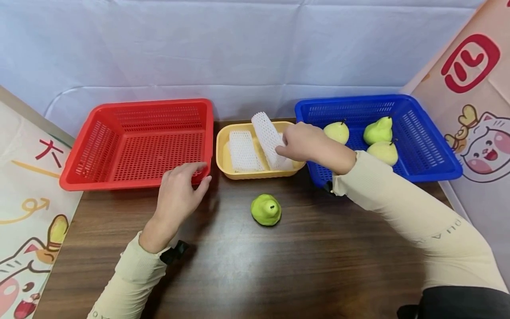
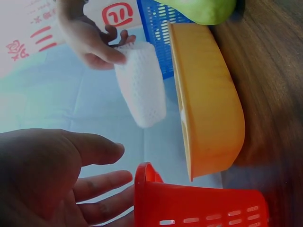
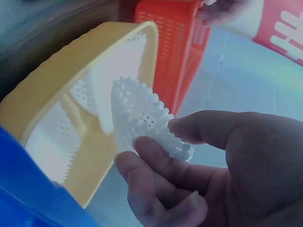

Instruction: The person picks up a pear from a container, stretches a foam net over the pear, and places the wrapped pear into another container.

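Observation:
My right hand [image 1: 303, 142] pinches a white foam fruit net [image 1: 266, 132] by one end, thumb against fingers. In the right wrist view the netted sleeve [image 3: 137, 111] has a scalloped mouth, and the left wrist view shows it raised above the yellow tray [image 2: 213, 99]. Other flat foam nets [image 1: 245, 150] lie inside that tray. Beside the red basket's near right corner is my left hand [image 1: 179, 192], fingers loosely extended and holding nothing; whether it touches the rim, I cannot tell. On the table in front of the tray stands a green pear [image 1: 264, 212], stem up.
At the left stands a red basket [image 1: 137, 182] with nothing visible inside. To the right, a blue basket [image 1: 434, 170] holds a green pear [image 1: 377, 130] and two paler, rounder pears [image 1: 383, 153]. A pale cloth [image 1: 239, 53] hangs behind the dark wooden table [image 1: 239, 270].

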A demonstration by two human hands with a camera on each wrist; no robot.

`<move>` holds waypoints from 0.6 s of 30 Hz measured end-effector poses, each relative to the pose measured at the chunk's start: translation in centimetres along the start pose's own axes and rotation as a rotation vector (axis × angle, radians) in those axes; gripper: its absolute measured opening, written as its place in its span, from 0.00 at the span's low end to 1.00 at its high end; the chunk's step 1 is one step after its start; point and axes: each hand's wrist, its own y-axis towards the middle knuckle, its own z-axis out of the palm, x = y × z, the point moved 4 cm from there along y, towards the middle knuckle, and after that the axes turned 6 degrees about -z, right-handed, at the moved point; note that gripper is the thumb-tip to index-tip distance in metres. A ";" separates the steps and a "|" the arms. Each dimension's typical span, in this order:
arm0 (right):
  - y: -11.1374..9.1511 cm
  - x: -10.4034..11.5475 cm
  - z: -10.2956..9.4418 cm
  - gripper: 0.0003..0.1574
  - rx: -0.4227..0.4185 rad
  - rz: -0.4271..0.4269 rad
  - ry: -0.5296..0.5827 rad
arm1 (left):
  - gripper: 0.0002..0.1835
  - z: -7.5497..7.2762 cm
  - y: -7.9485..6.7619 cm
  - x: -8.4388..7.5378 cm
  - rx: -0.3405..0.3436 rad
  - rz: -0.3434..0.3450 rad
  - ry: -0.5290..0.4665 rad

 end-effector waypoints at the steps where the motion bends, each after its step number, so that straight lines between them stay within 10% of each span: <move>1: -0.3 0.1 -0.1 0.31 -0.009 -0.011 0.007 | 0.17 0.0 0.0 0.0 0.001 -0.001 -0.009; 18: -4.1 0.0 0.3 0.30 -0.158 -0.218 0.182 | 0.21 -1.1 0.2 -1.3 -0.078 0.081 -0.115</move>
